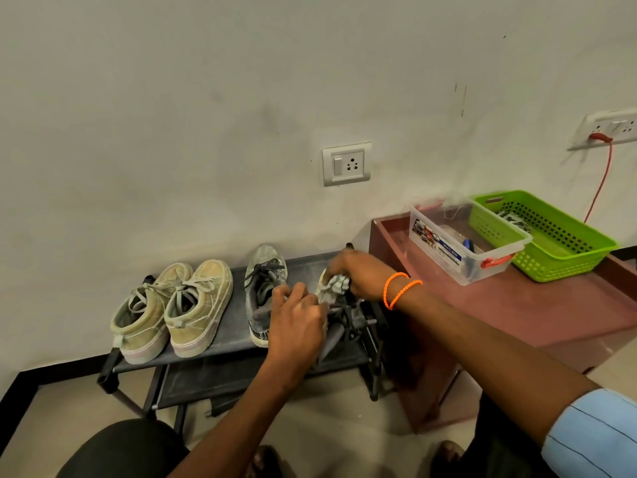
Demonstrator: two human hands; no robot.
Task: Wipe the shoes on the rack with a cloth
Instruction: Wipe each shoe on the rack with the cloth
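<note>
You are looking down at a low black metal shoe rack (224, 343) standing against a pale wall. On its top shelf, at the left, sits a pair of beige canvas lace-up shoes (172, 308), toes toward the wall. To their right stands 1 grey sneaker with dark laces (262, 288), also toe to the wall.

Your right hand (355, 274) reaches over the right end of the shelf, its fingers curled tight around a crumpled grey-white cloth (336, 284), pressing it onto a second grey sneaker (336, 326) that is mostly hidden under both hands. 2 orange bead bracelets (400, 289) circle that wrist. Your left hand (298, 322) rests just beside the cloth, on this hidden sneaker, fingers bent; what exactly they grip you cannot tell.

To the right of the rack stands a reddish-brown worktop (537, 305). On it lie a clear plastic storage box with orange clips (462, 243) and, touching its far side, a bright green perforated plastic basket (551, 236). A white wall socket (346, 163) sits above the rack, and a red cable (601, 181) hangs from another socket farther right.
</note>
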